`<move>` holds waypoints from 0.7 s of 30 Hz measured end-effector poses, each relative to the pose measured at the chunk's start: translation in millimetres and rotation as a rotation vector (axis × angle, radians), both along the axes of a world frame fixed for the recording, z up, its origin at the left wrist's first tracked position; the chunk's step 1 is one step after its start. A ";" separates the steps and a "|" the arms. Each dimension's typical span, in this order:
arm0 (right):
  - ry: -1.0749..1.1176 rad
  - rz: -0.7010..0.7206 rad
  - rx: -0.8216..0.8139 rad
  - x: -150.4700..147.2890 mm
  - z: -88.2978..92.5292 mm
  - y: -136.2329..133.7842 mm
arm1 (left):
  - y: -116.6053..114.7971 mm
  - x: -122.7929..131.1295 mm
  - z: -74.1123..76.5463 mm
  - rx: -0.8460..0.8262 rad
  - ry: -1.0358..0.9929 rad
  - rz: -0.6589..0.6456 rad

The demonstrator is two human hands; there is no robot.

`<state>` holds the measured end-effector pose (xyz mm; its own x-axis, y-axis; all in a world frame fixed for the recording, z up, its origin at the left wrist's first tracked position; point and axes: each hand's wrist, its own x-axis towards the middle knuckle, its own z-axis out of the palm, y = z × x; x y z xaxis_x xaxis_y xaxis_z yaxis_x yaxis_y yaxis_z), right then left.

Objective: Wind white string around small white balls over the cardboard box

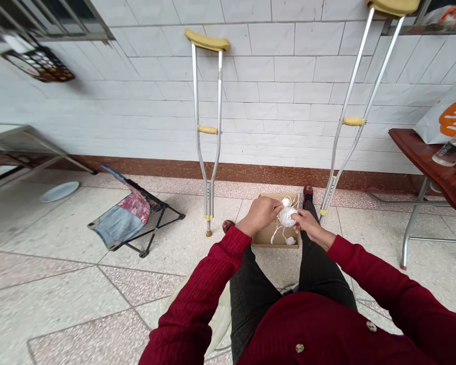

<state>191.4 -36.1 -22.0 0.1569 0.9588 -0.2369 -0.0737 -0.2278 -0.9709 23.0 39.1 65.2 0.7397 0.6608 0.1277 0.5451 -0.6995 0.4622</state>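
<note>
My right hand (307, 223) is closed around a white ball of yarn (288, 217), its thumb on the near right side. Beside it, my left hand (263, 213) is closed, fingertips pinched at white yarn next to a smaller white yarn bundle (286, 202). Which strand it grips is too small to tell. Both hands are over a shallow cardboard box (264, 238) on the floor between my feet. Loose white strands trail down into the box, and another small white clump (290, 241) lies near its front right corner.
Two crutches lean on the tiled wall, a left crutch (208, 152) and a right crutch (347, 121). A folding stool (123, 218) stands left, near a pale round plate (60, 191). At right, a red-brown table (427, 159) carries a bag (441, 116) and a clear cup (451, 152).
</note>
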 end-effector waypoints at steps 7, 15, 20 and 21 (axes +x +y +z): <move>0.091 -0.229 0.155 9.8 36.2 45.4 | -19.1 -1.5 -16.1 -0.639 -0.423 -0.023; 0.564 -0.063 0.194 15.9 123.8 32.3 | -32.9 -25.0 -64.3 -0.707 -0.300 -0.057; 0.559 0.060 0.233 10.4 151.6 14.5 | -33.9 -28.4 -78.1 -0.737 -0.349 -0.054; 0.557 0.043 0.260 12.8 154.9 15.5 | -36.1 -28.7 -78.1 -0.755 -0.349 -0.084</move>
<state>204.2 -20.5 132.9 0.0370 0.9989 -0.0301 -0.5816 -0.0029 -0.8135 -5.6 3.0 -12.9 0.7904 0.6050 -0.0960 0.2433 -0.1662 0.9556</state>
